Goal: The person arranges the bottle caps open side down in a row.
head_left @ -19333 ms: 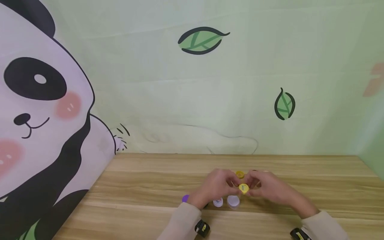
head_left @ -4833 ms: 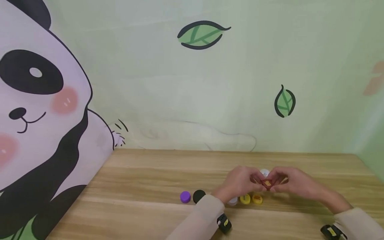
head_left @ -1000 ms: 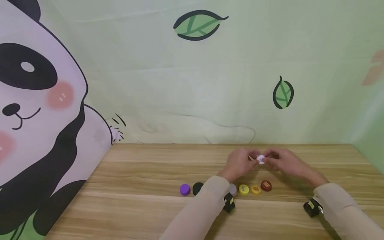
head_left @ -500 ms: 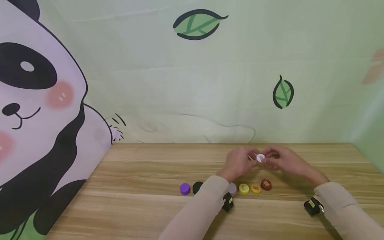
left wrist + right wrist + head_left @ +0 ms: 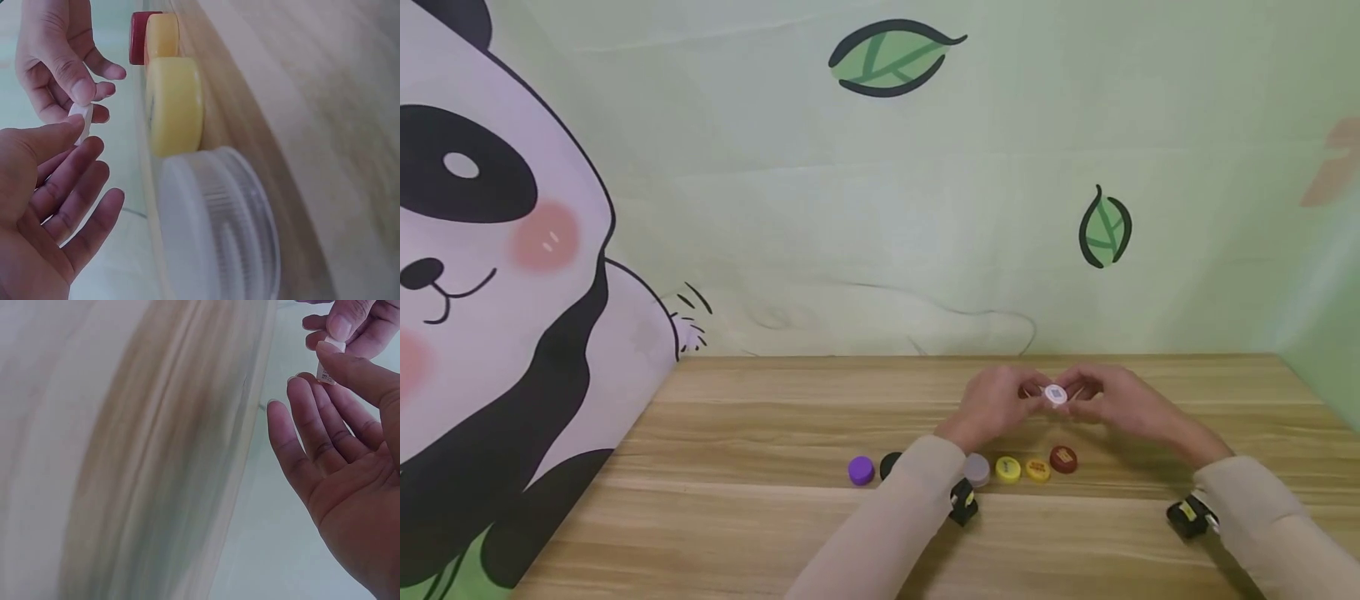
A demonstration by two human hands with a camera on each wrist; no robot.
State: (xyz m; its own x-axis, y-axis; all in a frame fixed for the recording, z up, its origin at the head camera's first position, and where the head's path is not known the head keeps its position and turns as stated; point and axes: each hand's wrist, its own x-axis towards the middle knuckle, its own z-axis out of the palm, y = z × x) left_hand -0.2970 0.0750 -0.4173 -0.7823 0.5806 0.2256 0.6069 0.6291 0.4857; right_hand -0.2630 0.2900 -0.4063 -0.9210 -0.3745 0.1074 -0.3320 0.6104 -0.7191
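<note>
A small white bottle cap point(image 5: 1056, 394) with a printed mark on its face is held above the table's far part. My left hand point(image 5: 996, 402) pinches one side between thumb and fingers; my right hand point(image 5: 1120, 404) pinches the other. In the left wrist view the cap point(image 5: 81, 122) appears edge-on between both thumbs. Nearer me stands a row of caps: purple point(image 5: 861, 471), black point(image 5: 889, 462), ribbed translucent white point(image 5: 976, 470), yellow point(image 5: 1008, 469), orange-yellow point(image 5: 1038, 470) and, at the right end, dark red point(image 5: 1063, 459). My left sleeve covers part of the row.
The wooden table point(image 5: 737, 533) runs back to a pale green wall cloth point(image 5: 760, 208) printed with a panda and leaves. Black wrist cameras point(image 5: 1187, 517) sit under both cuffs, the left one close to the row of caps.
The yellow and red caps, held in the earlier views, now lie in the row. The white cap behind them has been picked up. Over the last second, its printed face has turned toward me.
</note>
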